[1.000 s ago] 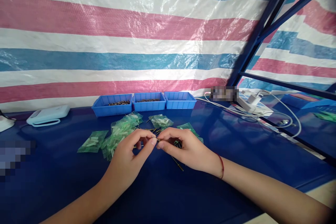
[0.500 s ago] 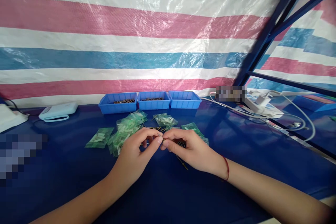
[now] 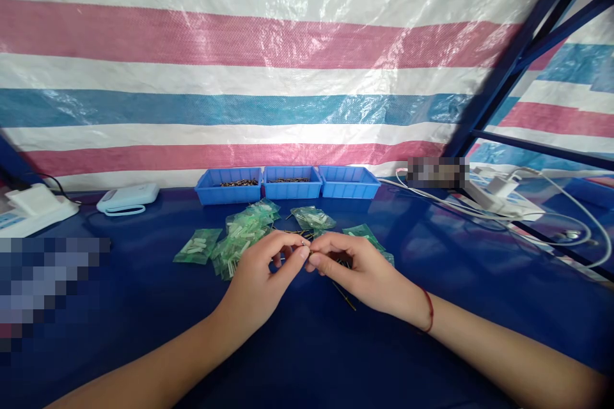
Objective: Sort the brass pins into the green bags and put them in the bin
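Both hands meet in the middle of the blue bench (image 3: 119,307), fingertips almost touching. The left hand (image 3: 261,284) and right hand (image 3: 364,275) are each pinched shut on the same tiny part (image 3: 307,248), which sits right between the thumbs and forefingers. It's too small to say what it is exactly, maybe a little metal pin.

Under the right hand there's a loose scatter of thin pins (image 3: 345,294) on the bench, one poking out toward the wrist. Just behind the hands is a pile of small green bags (image 3: 242,233) with white bits inside, spread to the left and a few to the right.

Further back, against the striped tarp (image 3: 240,38), three blue trays (image 3: 288,182) stand side by side; the left two have dark small parts in them. A white device (image 3: 128,198) is off to the left, and white cables (image 3: 527,217) run along the right side.
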A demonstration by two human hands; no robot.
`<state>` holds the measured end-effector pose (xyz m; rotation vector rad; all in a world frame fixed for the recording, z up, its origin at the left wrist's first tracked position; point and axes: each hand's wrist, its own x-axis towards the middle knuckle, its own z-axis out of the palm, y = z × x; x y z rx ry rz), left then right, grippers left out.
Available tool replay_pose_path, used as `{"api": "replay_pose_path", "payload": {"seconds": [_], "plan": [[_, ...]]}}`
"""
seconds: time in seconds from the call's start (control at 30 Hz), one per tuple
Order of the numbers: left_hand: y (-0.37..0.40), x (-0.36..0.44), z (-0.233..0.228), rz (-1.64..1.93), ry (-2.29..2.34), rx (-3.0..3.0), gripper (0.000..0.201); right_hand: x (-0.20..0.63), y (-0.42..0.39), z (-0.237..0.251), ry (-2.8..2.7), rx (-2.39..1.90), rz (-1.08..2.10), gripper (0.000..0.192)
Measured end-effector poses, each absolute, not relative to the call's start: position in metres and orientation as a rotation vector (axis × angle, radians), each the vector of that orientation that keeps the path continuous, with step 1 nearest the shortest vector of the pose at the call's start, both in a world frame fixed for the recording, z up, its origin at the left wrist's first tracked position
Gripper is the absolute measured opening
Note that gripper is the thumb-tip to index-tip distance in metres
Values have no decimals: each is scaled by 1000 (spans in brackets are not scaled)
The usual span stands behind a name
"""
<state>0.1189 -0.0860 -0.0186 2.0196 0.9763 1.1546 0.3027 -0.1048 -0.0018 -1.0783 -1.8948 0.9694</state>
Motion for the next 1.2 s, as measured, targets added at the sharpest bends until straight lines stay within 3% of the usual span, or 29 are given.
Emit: {"api": "replay_pose_path", "payload": {"seconds": [0.6, 0.83, 1.0, 1.2], "plan": [[-85, 118, -23, 1104, 1118, 2013, 16, 305, -104, -4, -1647, -932, 893, 9], [-79, 113, -17, 1134, 1113, 2348, 19, 315, -94, 6, -1840, -1078, 459, 7], [-65, 100, -15, 1056, 1191, 2711, 19, 322, -34, 19, -1850, -1234, -9, 12], [-52, 85, -22, 785, 1414, 2859, 29, 317, 32, 30, -2009, -1277, -109, 18]]}}
